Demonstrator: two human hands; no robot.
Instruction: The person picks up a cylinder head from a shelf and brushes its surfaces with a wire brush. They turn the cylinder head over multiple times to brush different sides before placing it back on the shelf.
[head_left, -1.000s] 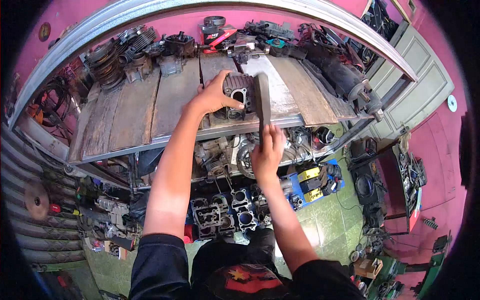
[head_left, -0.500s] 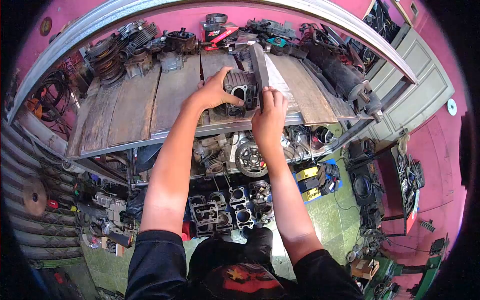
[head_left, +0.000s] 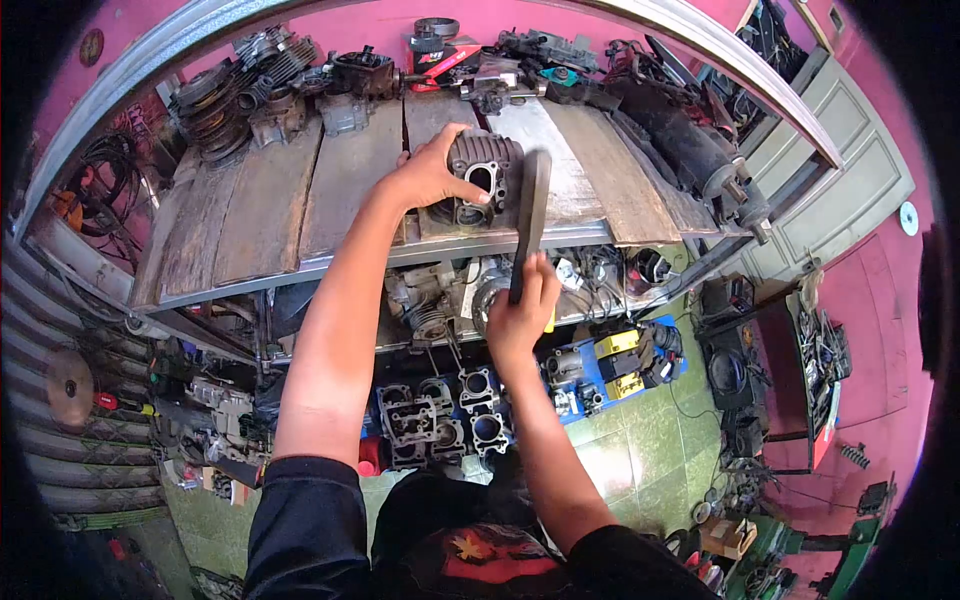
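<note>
On the wooden bench top stands a finned engine cylinder (head_left: 505,165) with an opening in the side towards me. My left hand (head_left: 435,182) is closed round its left side, thumb across the front near the opening, fingers behind. My right hand (head_left: 525,310) grips the lower end of a long, flat grey file (head_left: 535,205) in front of the bench edge. The file points up and away, just right of the cylinder and apart from it. Its blade is slightly blurred, and the palm hides its lower end.
Engine parts (head_left: 345,90) line the back of the bench (head_left: 350,185), with a large dark cylindrical part (head_left: 680,150) at the right. Below the front edge, several metal engine castings (head_left: 435,420) lie on the floor beside yellow boxes (head_left: 622,365) on a blue mat. A metal frame bar arches overhead.
My right hand has drawn the file down towards me and away from the cylinder's right face. The left hand keeps its hold, and the cylinder stays nearly in place.
</note>
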